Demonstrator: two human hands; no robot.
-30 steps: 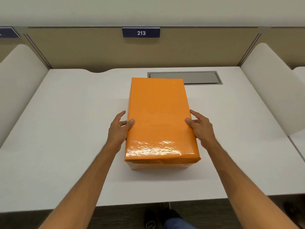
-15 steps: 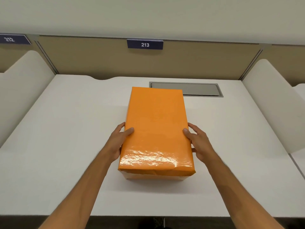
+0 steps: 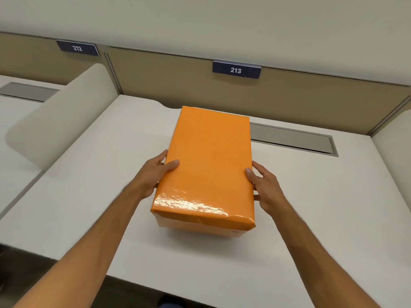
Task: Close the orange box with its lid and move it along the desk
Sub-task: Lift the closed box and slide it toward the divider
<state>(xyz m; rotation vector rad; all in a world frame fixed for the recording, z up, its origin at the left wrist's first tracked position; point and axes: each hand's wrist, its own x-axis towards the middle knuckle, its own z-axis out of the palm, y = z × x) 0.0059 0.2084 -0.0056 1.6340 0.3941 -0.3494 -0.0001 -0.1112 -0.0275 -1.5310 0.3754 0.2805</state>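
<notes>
**Orange box, lidded, held from both sides on the white desk**

The orange box (image 3: 209, 165), a tall rectangular carton with a glossy orange paper-wrapped lid (image 3: 211, 152) seated over its paler base, stands near the middle of the smooth white desk (image 3: 93, 196). The left hand (image 3: 155, 172) presses against the box's left side, thumb laid on the lid's top edge, fingers hidden along the side. The right hand (image 3: 264, 185) clasps the right side, thumb tip on the lid's edge, fingers curled down the wall. The box's far right corner overlaps a grey rectangular recessed panel (image 3: 293, 138) in the desk. Behind, a tan partition (image 3: 178, 85) carries dark blue number plates reading 213 (image 3: 236, 70) and 212 (image 3: 77, 48).
</notes>
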